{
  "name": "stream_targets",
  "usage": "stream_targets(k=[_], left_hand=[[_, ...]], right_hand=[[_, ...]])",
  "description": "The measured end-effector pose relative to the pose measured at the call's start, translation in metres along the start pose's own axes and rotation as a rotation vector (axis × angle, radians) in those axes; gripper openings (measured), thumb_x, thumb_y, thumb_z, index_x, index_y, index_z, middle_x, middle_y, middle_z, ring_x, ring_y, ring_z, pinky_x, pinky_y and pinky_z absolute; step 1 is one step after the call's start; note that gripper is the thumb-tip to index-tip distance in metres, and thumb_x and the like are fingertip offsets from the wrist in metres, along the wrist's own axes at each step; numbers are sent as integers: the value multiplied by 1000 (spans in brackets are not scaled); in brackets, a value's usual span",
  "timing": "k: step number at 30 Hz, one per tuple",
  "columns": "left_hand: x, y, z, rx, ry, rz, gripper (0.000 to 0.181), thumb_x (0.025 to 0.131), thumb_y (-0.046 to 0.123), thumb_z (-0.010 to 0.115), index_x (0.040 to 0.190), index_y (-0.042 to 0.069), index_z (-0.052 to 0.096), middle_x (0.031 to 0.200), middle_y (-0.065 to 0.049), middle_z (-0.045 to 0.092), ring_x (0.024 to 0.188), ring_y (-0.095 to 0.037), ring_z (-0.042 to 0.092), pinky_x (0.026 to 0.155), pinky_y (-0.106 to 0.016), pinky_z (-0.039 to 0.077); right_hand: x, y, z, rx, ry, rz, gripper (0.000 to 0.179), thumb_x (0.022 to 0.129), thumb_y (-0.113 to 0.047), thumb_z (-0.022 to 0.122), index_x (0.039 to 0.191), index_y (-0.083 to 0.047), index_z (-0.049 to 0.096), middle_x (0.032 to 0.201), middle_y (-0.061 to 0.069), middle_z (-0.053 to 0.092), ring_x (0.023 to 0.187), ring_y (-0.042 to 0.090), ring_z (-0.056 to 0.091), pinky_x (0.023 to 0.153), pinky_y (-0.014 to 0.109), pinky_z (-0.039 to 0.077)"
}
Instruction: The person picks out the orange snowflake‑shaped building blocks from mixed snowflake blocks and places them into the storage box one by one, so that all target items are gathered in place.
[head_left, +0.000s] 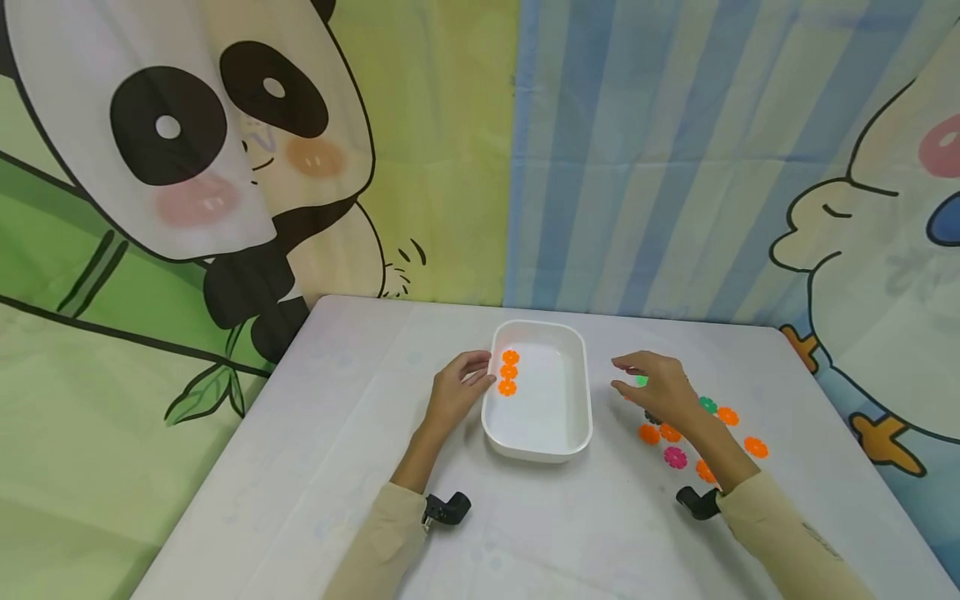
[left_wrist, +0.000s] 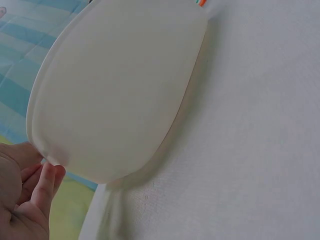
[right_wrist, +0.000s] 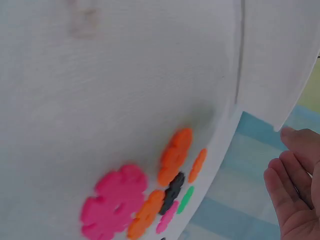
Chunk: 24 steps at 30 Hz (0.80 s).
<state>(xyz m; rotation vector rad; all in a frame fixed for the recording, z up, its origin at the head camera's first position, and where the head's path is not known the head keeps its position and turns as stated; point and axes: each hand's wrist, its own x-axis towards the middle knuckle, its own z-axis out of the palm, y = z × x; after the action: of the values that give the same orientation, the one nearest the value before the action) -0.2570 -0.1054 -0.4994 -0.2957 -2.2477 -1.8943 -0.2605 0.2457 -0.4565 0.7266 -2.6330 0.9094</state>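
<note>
A white plastic tub (head_left: 536, 454) stands on the table. Inside, along its left side, three orange flower-shaped discs (head_left: 508, 372) form a row. My left hand (head_left: 453, 392) is at the tub's left wall; in the left wrist view its fingertips (left_wrist: 55, 170) touch the rim from outside. To the right of the tub, my right hand (head_left: 660, 387) hovers with thumb and fingers apart and nothing between them. Below and around it lie loose discs, among them a pink disc (head_left: 675, 457), a green disc (head_left: 707, 405) and a dark disc (right_wrist: 172, 193), partly hidden by that hand.
More orange discs (head_left: 756, 447) lie scattered on the right side of the white table (head_left: 360, 375). A printed curtain (head_left: 442, 150) hangs behind the table's back edge. A black wrist camera (head_left: 448, 508) sits on the left wrist, another (head_left: 697, 503) on the right.
</note>
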Motion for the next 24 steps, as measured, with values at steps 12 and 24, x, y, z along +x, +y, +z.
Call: stream_targets(k=[12, 24], left_hand=[[-5, 20, -2, -13, -22, 3, 36, 87, 0, 72, 122, -3, 61, 122, -17, 63, 116, -30, 60, 98, -38, 51], [0, -1, -1, -9, -2, -32, 38, 85, 8, 76, 121, 7, 64, 122, -6, 64, 114, -21, 61, 96, -30, 52]], right_hand=[[-24, 32, 0, -42, -150, 127, 40, 81, -10, 80, 118, -2, 69, 115, 17, 67, 95, 36, 67, 76, 48, 60], [-22, 42, 2, -72, -201, 192, 38, 81, -13, 80, 117, -4, 71, 110, 14, 70, 82, 23, 65, 70, 34, 61]])
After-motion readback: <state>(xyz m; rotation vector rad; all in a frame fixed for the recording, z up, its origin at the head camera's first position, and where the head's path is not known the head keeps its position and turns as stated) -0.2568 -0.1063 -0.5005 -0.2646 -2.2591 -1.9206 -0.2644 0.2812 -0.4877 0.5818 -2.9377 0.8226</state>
